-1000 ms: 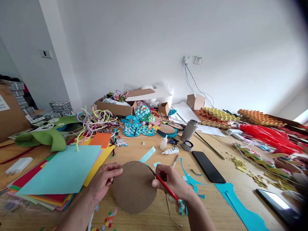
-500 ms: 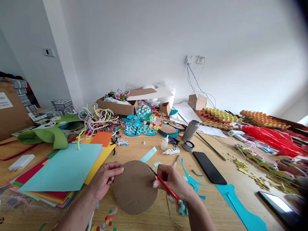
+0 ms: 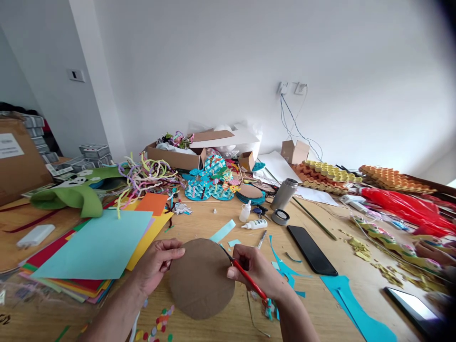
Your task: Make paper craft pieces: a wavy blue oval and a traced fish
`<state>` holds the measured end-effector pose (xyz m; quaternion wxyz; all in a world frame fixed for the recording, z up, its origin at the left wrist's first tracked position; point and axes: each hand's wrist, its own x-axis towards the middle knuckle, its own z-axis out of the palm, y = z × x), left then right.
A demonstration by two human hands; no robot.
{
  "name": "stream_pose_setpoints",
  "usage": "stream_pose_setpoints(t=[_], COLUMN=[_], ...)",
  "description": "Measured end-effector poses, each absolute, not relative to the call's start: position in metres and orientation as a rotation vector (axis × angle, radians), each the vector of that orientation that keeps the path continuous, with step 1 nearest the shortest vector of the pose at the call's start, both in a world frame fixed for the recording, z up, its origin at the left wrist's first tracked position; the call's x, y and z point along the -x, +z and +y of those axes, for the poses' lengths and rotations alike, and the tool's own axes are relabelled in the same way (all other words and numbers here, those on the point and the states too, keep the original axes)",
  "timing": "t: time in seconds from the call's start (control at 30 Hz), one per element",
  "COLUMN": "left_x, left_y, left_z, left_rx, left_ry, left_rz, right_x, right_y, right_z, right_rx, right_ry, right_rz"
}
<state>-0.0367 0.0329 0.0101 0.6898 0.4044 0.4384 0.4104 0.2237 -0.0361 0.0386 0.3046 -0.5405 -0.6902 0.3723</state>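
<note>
- Head view: left hand (image 3: 160,263) pinches a brown cardboard circle (image 3: 202,282), toward the table's (image 3: 199,224) near edge.
- Right hand (image 3: 254,270) grips a red-handled tool (image 3: 252,283) at the circle's rim.
- Colored paper (image 3: 96,247) lies left.
- Open box (image 3: 174,158), far edge.

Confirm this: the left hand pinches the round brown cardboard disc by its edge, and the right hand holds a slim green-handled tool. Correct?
Not quite: the head view shows that the right hand holds a slim red-handled tool, not a green-handled one. The left hand does pinch the round brown cardboard disc by its edge.
</note>
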Motion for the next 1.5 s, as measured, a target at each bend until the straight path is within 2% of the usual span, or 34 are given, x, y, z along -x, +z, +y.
stream_pose_setpoints(t=[1.5], left_x=[0.0354], left_y=[0.0110], left_z=[0.0302], left_rx=[-0.993], left_ry=[0.838], left_rz=[0.966], right_x=[-0.2224], right_y=[0.0428], right_z=[-0.0387], right_rx=[1.450], right_ry=[0.991], right_rz=[-1.945])
